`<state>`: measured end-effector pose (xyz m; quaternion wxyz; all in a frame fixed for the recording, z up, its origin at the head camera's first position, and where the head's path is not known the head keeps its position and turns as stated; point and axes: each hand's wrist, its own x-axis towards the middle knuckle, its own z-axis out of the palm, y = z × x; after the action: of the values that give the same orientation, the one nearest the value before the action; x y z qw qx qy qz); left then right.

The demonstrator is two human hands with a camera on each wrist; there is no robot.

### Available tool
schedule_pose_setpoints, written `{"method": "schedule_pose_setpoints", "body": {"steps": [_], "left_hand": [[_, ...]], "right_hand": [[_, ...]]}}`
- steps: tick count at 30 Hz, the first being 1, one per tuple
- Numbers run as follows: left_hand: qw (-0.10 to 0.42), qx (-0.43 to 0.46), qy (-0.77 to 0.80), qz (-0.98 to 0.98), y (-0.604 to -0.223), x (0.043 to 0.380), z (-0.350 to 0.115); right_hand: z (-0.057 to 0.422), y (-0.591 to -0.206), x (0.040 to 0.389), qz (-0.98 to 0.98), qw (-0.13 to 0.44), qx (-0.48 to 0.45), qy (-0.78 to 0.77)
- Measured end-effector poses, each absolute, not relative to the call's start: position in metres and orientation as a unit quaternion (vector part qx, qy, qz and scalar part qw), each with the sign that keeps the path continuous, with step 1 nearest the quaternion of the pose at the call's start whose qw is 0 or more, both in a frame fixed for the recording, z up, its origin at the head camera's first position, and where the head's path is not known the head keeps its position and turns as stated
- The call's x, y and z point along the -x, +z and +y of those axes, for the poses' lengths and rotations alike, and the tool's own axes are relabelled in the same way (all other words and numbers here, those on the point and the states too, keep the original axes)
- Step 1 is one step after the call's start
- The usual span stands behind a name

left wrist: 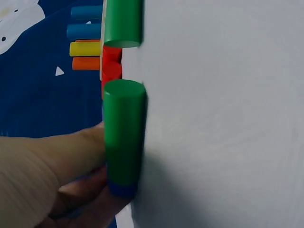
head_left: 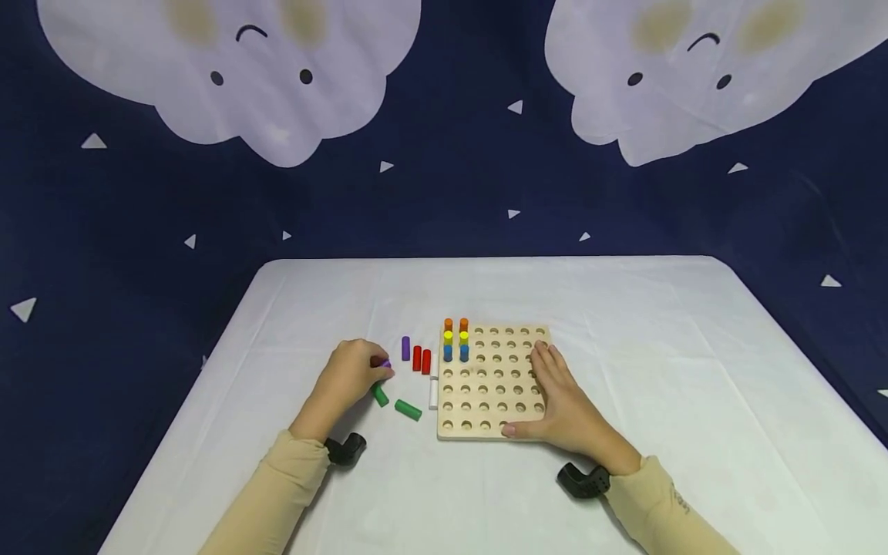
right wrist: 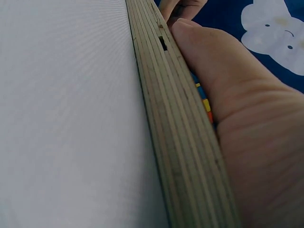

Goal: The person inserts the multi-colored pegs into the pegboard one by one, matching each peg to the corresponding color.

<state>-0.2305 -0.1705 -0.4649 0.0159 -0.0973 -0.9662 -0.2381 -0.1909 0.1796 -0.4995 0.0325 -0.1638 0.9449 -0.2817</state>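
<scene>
My left hand [head_left: 352,370] pinches a purple peg [head_left: 385,364] between thumb and fingers, left of the board; the fingers cover most of it. Just below those fingers lies a green peg [head_left: 379,395], seen large in the left wrist view with the thumb behind it. My right hand [head_left: 565,401] rests on the right side of the wooden pegboard [head_left: 491,374], fingers spread over the top and thumb near the front edge. Orange pegs [head_left: 448,324], yellow pegs [head_left: 464,338] and blue pegs [head_left: 447,354] stand in pairs at the board's far left corner.
A second green peg [head_left: 408,409], two red pegs [head_left: 426,362] and another purple peg [head_left: 405,348] lie left of the board. White pegs [head_left: 433,394] lie along its left edge. A white cloth [head_left: 624,308] covers the table, with a dark blue patterned backdrop [head_left: 444,185] behind.
</scene>
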Motion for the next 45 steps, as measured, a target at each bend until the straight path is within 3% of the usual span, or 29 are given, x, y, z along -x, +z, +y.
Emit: {"method": "schedule_pose_setpoints", "body": {"steps": [12, 20, 28, 45], "left_hand": [[-0.039, 0.069, -0.24, -0.968, -0.457, 0.226, -0.171], [-0.032, 0.083, -0.246, -0.965, -0.457, 0.223, -0.164], [0.007, 0.092, -0.264, -0.96, -0.46, 0.224, -0.163], [-0.001, 0.063, -0.442, -0.895, -0.459, 0.225, -0.143]], "right_hand": [[0.178, -0.499, 0.192, 0.945, 0.033, 0.164, -0.281], [0.179, -0.497, 0.191, 0.944, 0.033, 0.167, -0.284], [0.177, -0.496, 0.189, 0.943, 0.035, 0.161, -0.29], [0.178, -0.498, 0.188, 0.944, 0.029, 0.162, -0.287]]}}
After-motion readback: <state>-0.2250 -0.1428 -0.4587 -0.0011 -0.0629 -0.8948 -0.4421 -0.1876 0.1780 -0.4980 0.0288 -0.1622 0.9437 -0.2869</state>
